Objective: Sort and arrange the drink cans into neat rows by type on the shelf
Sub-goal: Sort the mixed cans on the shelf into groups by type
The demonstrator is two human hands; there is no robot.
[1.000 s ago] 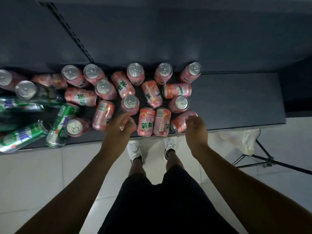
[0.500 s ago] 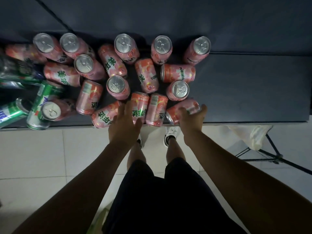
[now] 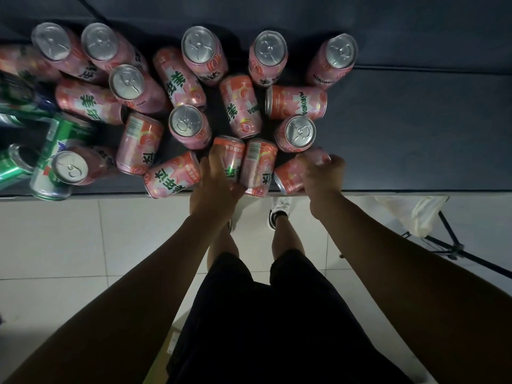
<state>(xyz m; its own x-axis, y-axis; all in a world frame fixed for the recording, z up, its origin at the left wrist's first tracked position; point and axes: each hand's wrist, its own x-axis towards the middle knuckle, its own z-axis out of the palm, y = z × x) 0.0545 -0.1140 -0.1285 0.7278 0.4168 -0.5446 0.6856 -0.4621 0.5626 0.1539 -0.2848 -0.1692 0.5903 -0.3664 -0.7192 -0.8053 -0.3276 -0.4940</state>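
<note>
Several pink cans crowd the dark shelf (image 3: pixel 401 128), some upright, some lying on their sides. My left hand (image 3: pixel 217 184) grips a lying pink can (image 3: pixel 231 157) at the shelf's front edge, fingers curled over it. My right hand (image 3: pixel 321 176) grips another lying pink can (image 3: pixel 289 177) just to the right, also at the front edge. Between them lies a third pink can (image 3: pixel 259 167). Several green cans (image 3: pixel 52 151) lie jumbled at the far left, partly cut off by the frame.
The shelf's right half is bare dark surface. An upright pink can (image 3: pixel 299 133) stands just behind my right hand. Below the shelf edge is a white tiled floor (image 3: pixel 83 239). A black tripod with a pale bag (image 3: pixel 415 217) stands at the right.
Both hands went from hovering open over the front cans to closing round them; the left now holds the middle lying can, the right the rightmost one. The view has come closer to the shelf.
</note>
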